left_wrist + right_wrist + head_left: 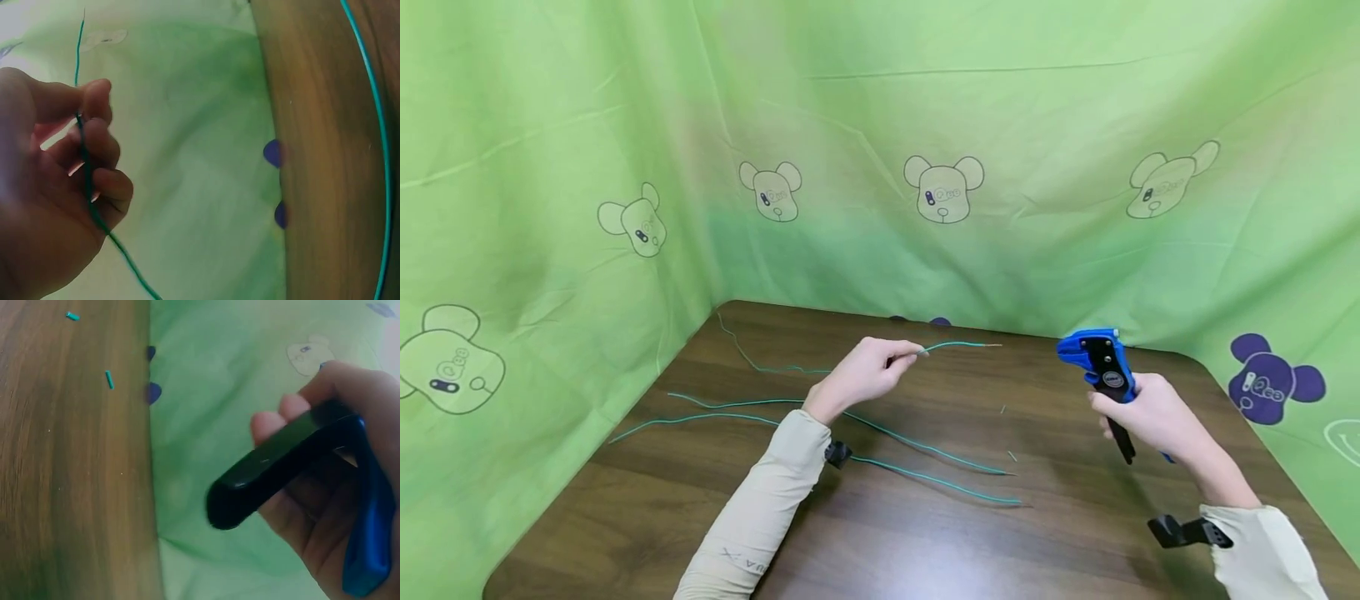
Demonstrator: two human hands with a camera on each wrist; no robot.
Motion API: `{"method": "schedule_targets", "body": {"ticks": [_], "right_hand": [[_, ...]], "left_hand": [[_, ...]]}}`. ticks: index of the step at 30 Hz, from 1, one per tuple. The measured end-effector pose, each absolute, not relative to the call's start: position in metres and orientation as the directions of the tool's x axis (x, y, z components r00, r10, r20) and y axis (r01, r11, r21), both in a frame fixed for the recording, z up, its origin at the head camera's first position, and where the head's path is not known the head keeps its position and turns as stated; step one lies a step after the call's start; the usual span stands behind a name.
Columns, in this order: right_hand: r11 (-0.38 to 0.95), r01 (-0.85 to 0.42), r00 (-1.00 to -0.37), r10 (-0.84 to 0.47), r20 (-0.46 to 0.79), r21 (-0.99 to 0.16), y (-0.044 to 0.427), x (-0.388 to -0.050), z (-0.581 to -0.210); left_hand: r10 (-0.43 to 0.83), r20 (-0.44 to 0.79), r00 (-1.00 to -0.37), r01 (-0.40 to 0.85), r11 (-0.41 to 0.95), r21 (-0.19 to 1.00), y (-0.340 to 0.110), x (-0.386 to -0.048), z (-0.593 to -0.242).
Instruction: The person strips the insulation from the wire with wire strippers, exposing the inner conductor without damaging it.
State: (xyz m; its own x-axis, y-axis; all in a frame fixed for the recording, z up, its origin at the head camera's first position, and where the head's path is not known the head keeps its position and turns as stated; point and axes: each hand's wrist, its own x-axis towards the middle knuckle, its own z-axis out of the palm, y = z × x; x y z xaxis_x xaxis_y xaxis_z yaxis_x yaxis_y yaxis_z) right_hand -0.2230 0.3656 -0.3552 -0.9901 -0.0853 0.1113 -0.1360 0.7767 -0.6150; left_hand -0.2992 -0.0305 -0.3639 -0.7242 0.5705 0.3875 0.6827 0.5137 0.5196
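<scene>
In the head view my left hand [867,373] pinches a green wire [958,343] between thumb and fingertips, above the table. Its short bare copper end [994,345] points right, and the rest trails leftward behind the hand. The left wrist view shows the same wire [78,53] running down past the curled fingers. On the right, my right hand [1157,418] grips a blue and black wire stripper [1105,362] by its handles, raised and apart from the wire. Its black handle [256,472] and blue handle [372,537] stand spread in the right wrist view.
Two more green wires lie across the brown table [625,517], a farther one [925,447] and a nearer one [936,480], both passing under the left arm. Small green insulation pieces [109,379] lie between the hands. A green printed curtain [850,108] encloses the back and sides.
</scene>
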Motion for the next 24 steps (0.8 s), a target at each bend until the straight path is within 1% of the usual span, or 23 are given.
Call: {"method": "schedule_targets", "body": {"ticks": [2, 7, 12, 19, 24], "right_hand": [[0.815, -0.134, -0.990, -0.091, 0.105, -0.564, 0.364, -0.223, -0.356], [0.868, -0.183, -0.982, -0.142, 0.122, -0.463, 0.358, -0.224, -0.357], [0.887, -0.209, -0.976, -0.166, 0.139, -0.412, 0.356, -0.226, -0.359], [0.905, -0.244, -0.965, -0.191, 0.179, -0.350, 0.358, -0.233, -0.368], [0.904, -0.318, -0.942, -0.268, 0.202, -0.285, 0.358, -0.237, -0.375]], "left_hand": [[0.590, 0.354, -0.725, 0.679, 0.528, 0.510, -0.026, -0.300, -0.366], [0.617, 0.306, -0.725, 0.679, 0.567, 0.467, -0.020, -0.301, -0.372], [0.630, 0.270, -0.728, 0.674, 0.586, 0.450, -0.017, -0.302, -0.378], [0.646, 0.155, -0.748, 0.630, 0.617, 0.471, -0.015, -0.304, -0.386], [0.666, 0.118, -0.736, 0.638, 0.626, 0.448, -0.013, -0.306, -0.392]]}}
